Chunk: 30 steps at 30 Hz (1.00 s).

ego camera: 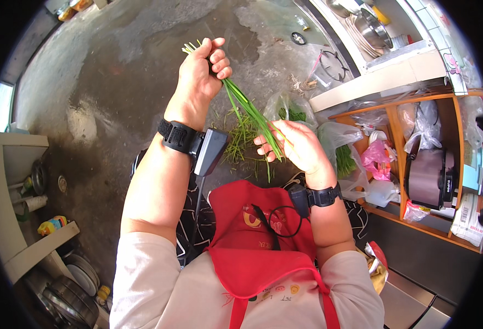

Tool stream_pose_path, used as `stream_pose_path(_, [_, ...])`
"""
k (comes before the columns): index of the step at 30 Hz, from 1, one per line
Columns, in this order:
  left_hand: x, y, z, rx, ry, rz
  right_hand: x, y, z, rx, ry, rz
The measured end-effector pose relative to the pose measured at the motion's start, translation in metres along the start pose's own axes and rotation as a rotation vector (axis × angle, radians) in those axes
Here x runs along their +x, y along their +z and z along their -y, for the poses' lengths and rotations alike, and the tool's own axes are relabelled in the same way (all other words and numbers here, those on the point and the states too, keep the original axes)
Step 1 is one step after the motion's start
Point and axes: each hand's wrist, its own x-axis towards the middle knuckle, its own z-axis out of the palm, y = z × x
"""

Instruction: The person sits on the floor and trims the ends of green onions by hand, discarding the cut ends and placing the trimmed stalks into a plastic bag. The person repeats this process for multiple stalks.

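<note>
My left hand [202, 72] is closed around the pale stem ends of a bunch of long green leaves [247, 103], which look like garlic chives. The bunch slants down to the right. Its leafy tips lie at my right hand [292, 142], whose fingers are partly curled around them, with one yellowish blade by the thumb. Under the bunch, a loose heap of green and yellowish trimmings [241, 142] lies on the floor. To the right of the heap, one clear plastic bag [273, 106] holds greens, and another bag of green leaves [344, 160] stands beside my right wrist.
Right of me stands an orange-brown wooden shelf [393, 156] with plastic bags and a rice cooker [426, 177]. Stacked plates [362, 37] and metal bowls sit at the upper right. More pans [70, 300] are at the lower left. A black ring-shaped rack [334, 66] lies on the concrete floor [114, 82].
</note>
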Motion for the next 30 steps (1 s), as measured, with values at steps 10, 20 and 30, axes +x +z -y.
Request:
stream_pose_path(10, [-0.009, 0.007, 0.028, 0.293, 0.002, 0.115, 0.022, -0.016, -0.018, -0.736, -0.593, -0.453])
stream_pose_path(20, [-0.034, 0.024, 0.096, 0.914, 0.032, 0.198, 0.046, 0.007, -0.027, -0.675, -0.765, -0.475])
stream_pose_path(30, [-0.027, 0.037, 0.149, 1.035, -0.099, 0.447, 0.019, -0.046, -0.031, -0.839, -0.873, -0.601])
